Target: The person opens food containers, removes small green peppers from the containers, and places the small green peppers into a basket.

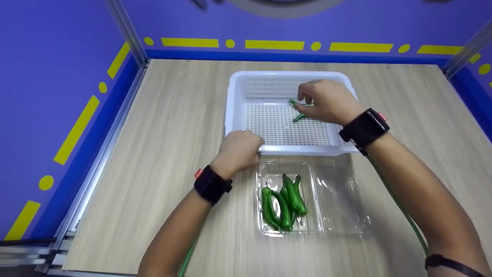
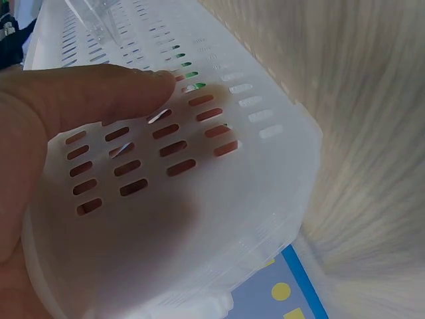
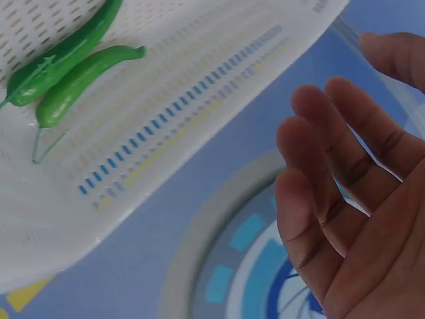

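Observation:
My left hand [image 1: 241,148] grips the near left corner of a white perforated plastic basket [image 1: 296,149]. In the left wrist view the thumb [image 2: 113,93] lies along the slotted outer wall [image 2: 265,179]; the other fingers are mostly hidden. Over the basket's right half hovers my right hand [image 1: 331,100], its fingers loosely bent and holding nothing. Two green chili peppers lie in the basket below it, partly covered by the hand in the head view; the right wrist view shows a larger chili pepper [image 3: 63,60] beside a smaller chili pepper [image 3: 80,83].
In front of the basket, a clear plastic clamshell box [image 1: 313,196] sits with its lid [image 1: 340,200] folded out to the right. Several green chili peppers [image 1: 285,209] lie in it. Blue panels [image 1: 269,23] border the wooden table [image 1: 173,115]. Green cables [image 1: 399,204] trail from both wrists.

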A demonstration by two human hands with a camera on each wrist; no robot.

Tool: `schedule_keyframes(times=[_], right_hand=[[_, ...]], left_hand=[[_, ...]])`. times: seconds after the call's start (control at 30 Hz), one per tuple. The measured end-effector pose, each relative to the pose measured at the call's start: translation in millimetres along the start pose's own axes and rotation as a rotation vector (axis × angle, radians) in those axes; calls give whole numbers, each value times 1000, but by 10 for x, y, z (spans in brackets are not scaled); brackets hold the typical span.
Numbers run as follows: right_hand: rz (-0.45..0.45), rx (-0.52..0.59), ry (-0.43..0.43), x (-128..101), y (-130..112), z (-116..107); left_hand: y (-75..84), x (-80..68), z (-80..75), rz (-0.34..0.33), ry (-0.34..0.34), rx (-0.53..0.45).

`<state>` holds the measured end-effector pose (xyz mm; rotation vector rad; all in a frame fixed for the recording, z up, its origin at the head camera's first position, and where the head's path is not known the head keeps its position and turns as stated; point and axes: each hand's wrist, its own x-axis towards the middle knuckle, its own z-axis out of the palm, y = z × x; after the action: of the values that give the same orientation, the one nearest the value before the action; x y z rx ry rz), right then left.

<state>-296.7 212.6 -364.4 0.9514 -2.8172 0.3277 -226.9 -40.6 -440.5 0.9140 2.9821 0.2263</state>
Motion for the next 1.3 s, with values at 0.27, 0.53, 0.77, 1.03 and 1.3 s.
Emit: schedule_keyframes(times=[0.27,0.53,0.77,1.03,1.3], right_hand=[[-179,45,41,-344,-370,-4],[-246,2,29,-646,-673,25],[-315,-10,-12,-837,-884,126],[-400,-6,-52,-945,-1040,241],[-415,-11,-113,-999,-1122,357]], left_hand=[[-3,12,14,2,10,-3],[-20,8,35,6,33,6],[-22,10,29,1,22,6],[-15,-1,22,4,27,-1],[-5,7,26,1,25,4]])
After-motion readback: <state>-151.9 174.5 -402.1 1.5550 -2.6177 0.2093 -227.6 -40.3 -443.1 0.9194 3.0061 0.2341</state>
